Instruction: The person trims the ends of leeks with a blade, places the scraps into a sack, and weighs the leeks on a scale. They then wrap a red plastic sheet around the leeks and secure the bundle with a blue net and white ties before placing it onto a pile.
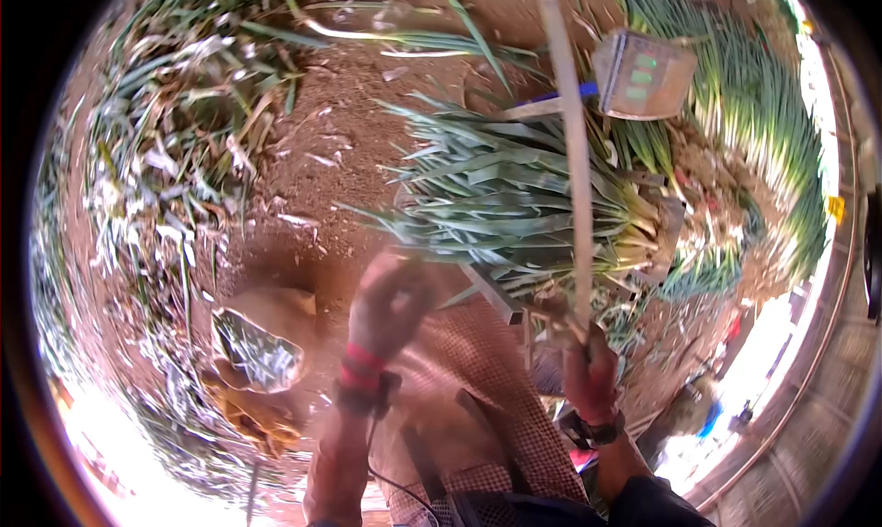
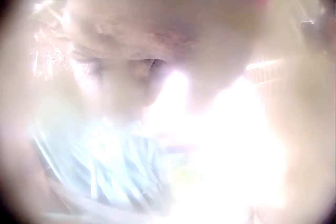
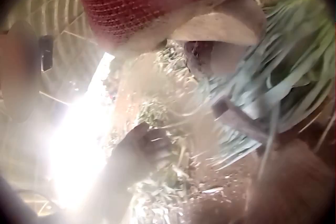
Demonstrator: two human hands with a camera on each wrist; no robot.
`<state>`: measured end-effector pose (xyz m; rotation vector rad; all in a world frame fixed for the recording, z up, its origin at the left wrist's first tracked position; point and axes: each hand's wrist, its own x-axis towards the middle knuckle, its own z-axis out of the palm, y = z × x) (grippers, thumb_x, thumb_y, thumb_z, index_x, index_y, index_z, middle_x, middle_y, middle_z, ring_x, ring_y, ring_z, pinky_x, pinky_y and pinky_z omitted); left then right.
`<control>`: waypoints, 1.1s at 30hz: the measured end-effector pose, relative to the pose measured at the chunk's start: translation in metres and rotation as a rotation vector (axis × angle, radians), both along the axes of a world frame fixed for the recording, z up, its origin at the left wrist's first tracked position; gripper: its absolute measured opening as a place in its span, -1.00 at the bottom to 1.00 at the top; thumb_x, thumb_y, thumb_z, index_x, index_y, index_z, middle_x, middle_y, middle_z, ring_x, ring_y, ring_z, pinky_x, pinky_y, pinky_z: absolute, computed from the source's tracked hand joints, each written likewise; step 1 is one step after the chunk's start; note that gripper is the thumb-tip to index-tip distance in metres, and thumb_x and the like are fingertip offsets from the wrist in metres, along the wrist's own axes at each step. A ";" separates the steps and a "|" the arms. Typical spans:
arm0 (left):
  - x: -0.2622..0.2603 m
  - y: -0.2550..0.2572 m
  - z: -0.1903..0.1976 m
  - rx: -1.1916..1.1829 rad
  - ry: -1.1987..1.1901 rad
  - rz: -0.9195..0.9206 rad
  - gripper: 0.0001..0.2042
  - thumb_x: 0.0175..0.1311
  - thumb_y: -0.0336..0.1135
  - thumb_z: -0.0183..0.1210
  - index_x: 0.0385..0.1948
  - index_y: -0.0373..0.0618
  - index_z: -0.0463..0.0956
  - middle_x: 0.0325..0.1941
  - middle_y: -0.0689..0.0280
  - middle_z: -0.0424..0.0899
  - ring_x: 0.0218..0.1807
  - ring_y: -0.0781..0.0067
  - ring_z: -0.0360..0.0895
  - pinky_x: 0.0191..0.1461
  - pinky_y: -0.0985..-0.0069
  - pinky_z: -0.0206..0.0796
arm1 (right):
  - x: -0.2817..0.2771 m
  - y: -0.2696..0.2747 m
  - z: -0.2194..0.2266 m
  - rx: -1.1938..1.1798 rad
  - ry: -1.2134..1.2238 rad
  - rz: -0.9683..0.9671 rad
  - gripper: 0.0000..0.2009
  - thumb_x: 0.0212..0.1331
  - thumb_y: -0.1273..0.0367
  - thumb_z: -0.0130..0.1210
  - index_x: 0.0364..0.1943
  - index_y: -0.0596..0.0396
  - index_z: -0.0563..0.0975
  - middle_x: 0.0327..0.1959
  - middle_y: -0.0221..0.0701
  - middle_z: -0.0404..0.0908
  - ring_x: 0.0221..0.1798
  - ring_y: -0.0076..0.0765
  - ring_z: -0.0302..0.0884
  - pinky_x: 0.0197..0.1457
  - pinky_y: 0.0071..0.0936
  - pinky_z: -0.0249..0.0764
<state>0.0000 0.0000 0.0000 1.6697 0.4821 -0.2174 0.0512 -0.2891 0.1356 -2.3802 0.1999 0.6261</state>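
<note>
In the head view my right hand (image 1: pixel 588 371) grips the lower end of a long pale wooden stick (image 1: pixel 571 141), which stretches up across the view. The right wrist view shows a rounded pale wooden piece (image 3: pixel 220 27) beneath red mesh fabric (image 3: pixel 152 3). My left hand (image 1: pixel 390 302), blurred and with a red band at the wrist, is near the leaf tips of a large bundle of leeks (image 1: pixel 514 182); nothing shows in it. The bundle lies with its leaves toward the left and its pale roots toward the right. Glare washes out most of the left wrist view.
Behind the bundle stands a weighing scale display (image 1: pixel 646 72) with green digits. A metal bar (image 1: pixel 491 293) juts out in front. Leek trimmings (image 1: pixel 175 141) heap on the left, and many more leeks (image 1: pixel 763 113) lie in rows at right. A sheet-like bag (image 1: pixel 262 348) lies lower left.
</note>
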 end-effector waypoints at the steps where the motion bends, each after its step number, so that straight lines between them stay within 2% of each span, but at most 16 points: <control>1: 0.003 0.010 0.009 -0.018 0.021 0.024 -0.57 0.34 -0.31 0.33 0.18 -0.30 0.55 -0.13 0.25 0.77 -0.09 0.62 0.64 0.03 0.59 0.50 | -0.023 -0.003 0.020 -0.107 0.054 -0.075 -0.70 0.38 0.37 0.11 0.13 0.16 0.53 -0.51 -0.34 0.64 -0.54 -0.40 0.56 -0.44 -0.40 0.49; 2: 0.009 0.018 0.025 -0.099 0.175 0.046 -0.60 0.35 -0.33 0.32 0.16 -0.29 0.57 -0.19 0.30 0.76 -0.14 0.65 0.63 -0.05 0.61 0.50 | -0.047 -0.002 0.040 -0.111 0.074 -0.110 -0.70 0.38 0.37 0.11 0.13 0.16 0.53 -0.51 -0.34 0.64 -0.54 -0.40 0.56 -0.44 -0.40 0.49; 3: 0.106 0.009 -0.007 -0.044 0.134 0.023 -0.60 0.35 -0.33 0.32 0.16 -0.29 0.57 -0.19 0.30 0.76 -0.14 0.65 0.63 -0.05 0.61 0.50 | 0.017 -0.029 0.008 -0.154 0.030 -0.105 -0.70 0.38 0.37 0.10 0.12 0.19 0.52 -0.48 -0.26 0.64 -0.50 -0.31 0.59 -0.41 -0.36 0.51; 8: 0.174 -0.004 -0.022 0.153 0.146 -0.239 -0.62 0.34 -0.17 0.31 0.11 -0.17 0.61 -0.18 0.23 0.78 -0.20 0.57 0.70 -0.12 0.56 0.54 | -0.025 -0.063 0.035 -0.309 0.148 -0.175 -0.72 0.37 0.39 0.07 0.05 0.30 0.52 -0.33 -0.01 0.66 -0.28 0.07 0.67 -0.24 -0.19 0.55; 9: 0.186 -0.010 -0.020 0.153 0.145 -0.283 -0.60 0.33 -0.13 0.32 0.09 -0.16 0.62 -0.17 0.20 0.79 -0.20 0.52 0.73 -0.13 0.53 0.55 | -0.025 -0.061 0.031 -0.308 0.148 -0.197 -0.72 0.37 0.39 0.07 0.05 0.30 0.52 -0.33 -0.01 0.66 -0.28 0.07 0.67 -0.24 -0.19 0.55; 10: 0.194 -0.017 -0.016 0.211 0.123 -0.343 -0.57 0.29 -0.06 0.33 0.07 -0.14 0.62 -0.16 0.18 0.78 -0.19 0.33 0.75 -0.13 0.40 0.57 | -0.026 -0.060 0.029 -0.300 0.148 -0.220 -0.73 0.37 0.40 0.07 0.05 0.30 0.52 -0.33 0.00 0.65 -0.28 0.07 0.67 -0.24 -0.19 0.55; 11: 0.202 -0.024 -0.012 0.211 0.123 -0.361 -0.57 0.29 -0.06 0.33 0.07 -0.14 0.62 -0.16 0.18 0.78 -0.19 0.33 0.75 -0.13 0.40 0.57 | -0.028 -0.058 0.026 -0.292 0.148 -0.240 -0.73 0.37 0.41 0.06 0.05 0.30 0.52 -0.33 0.01 0.65 -0.29 0.08 0.66 -0.24 -0.19 0.56; 12: 0.211 -0.030 -0.008 0.257 0.098 -0.453 -0.55 0.28 -0.03 0.33 0.07 -0.12 0.62 -0.14 0.17 0.78 -0.16 0.27 0.75 -0.10 0.36 0.56 | -0.031 -0.060 0.020 -0.275 0.189 -0.273 -0.74 0.38 0.40 0.05 0.05 0.27 0.53 -0.36 -0.07 0.67 -0.39 -0.12 0.67 -0.31 -0.28 0.56; 13: 0.218 -0.036 -0.005 0.305 0.069 -0.545 -0.54 0.27 0.00 0.32 0.07 -0.11 0.62 -0.13 0.16 0.77 -0.13 0.21 0.74 -0.06 0.31 0.56 | -0.019 -0.049 0.022 -0.272 0.191 -0.291 -0.74 0.38 0.40 0.05 0.05 0.27 0.53 -0.36 -0.07 0.67 -0.39 -0.12 0.67 -0.31 -0.28 0.56; 14: 0.222 -0.042 -0.005 0.277 0.031 -0.536 -0.53 0.25 0.03 0.31 0.07 -0.08 0.63 -0.05 0.15 0.74 -0.03 0.09 0.70 0.04 0.22 0.53 | -0.005 -0.036 0.024 -0.193 0.270 -0.425 -0.74 0.39 0.39 0.05 0.04 0.25 0.54 -0.38 -0.14 0.68 -0.43 -0.26 0.65 -0.35 -0.34 0.54; 16: 0.236 -0.053 -0.002 0.295 -0.019 -0.583 -0.54 0.26 0.03 0.30 0.07 -0.09 0.63 -0.01 0.13 0.72 0.01 0.08 0.69 0.07 0.22 0.51 | -0.007 -0.028 0.018 -0.005 0.370 -0.672 -0.75 0.42 0.34 0.01 0.01 0.20 0.55 -0.43 -0.34 0.68 -0.53 -0.60 0.55 -0.47 -0.53 0.46; 17: 0.243 -0.059 0.000 0.310 -0.066 -0.609 -0.54 0.26 0.02 0.29 0.07 -0.09 0.63 0.02 0.12 0.71 0.04 0.06 0.67 0.10 0.21 0.49 | -0.007 -0.025 0.019 -0.002 0.374 -0.697 -0.75 0.42 0.34 0.01 0.01 0.20 0.55 -0.43 -0.34 0.68 -0.53 -0.60 0.55 -0.47 -0.53 0.46; 19: 0.262 -0.073 0.000 0.274 -0.096 -0.662 -0.54 0.27 0.01 0.28 0.08 -0.11 0.62 0.06 0.11 0.69 0.07 0.03 0.65 0.13 0.20 0.48 | 0.005 -0.015 0.024 0.341 0.549 -0.964 -0.73 0.46 0.28 -0.03 0.01 0.18 0.55 -0.46 -0.34 0.66 -0.57 -0.53 0.52 -0.51 -0.52 0.41; 23: 0.279 -0.102 -0.005 0.283 -0.212 -0.712 -0.53 0.31 -0.02 0.25 0.12 -0.16 0.58 0.13 0.09 0.64 0.11 -0.01 0.61 0.19 0.18 0.43 | 0.008 -0.003 0.019 0.575 0.577 -1.067 -0.59 0.47 0.12 -0.07 0.02 0.23 0.54 -0.47 -0.29 0.65 -0.61 -0.44 0.49 -0.55 -0.50 0.40; 27: 0.305 -0.132 -0.023 0.279 -0.222 -0.775 -0.52 0.31 -0.05 0.23 0.14 -0.18 0.55 0.17 0.08 0.61 0.16 -0.04 0.56 0.25 0.15 0.38 | 0.037 -0.004 -0.001 0.631 0.536 -1.118 -0.54 0.45 0.03 -0.06 -0.05 0.22 0.54 -0.54 -0.30 0.62 -0.63 -0.44 0.48 -0.60 -0.49 0.34; 33: 0.351 -0.194 -0.082 0.422 -0.327 -0.741 -0.57 0.34 -0.16 0.15 0.16 -0.20 0.50 0.18 0.02 0.57 0.22 -0.12 0.48 0.30 0.08 0.33 | 0.047 -0.032 -0.074 0.715 0.621 -1.171 -0.64 0.52 0.18 -0.13 -0.04 0.22 0.53 -0.52 -0.30 0.62 -0.61 -0.45 0.48 -0.56 -0.49 0.37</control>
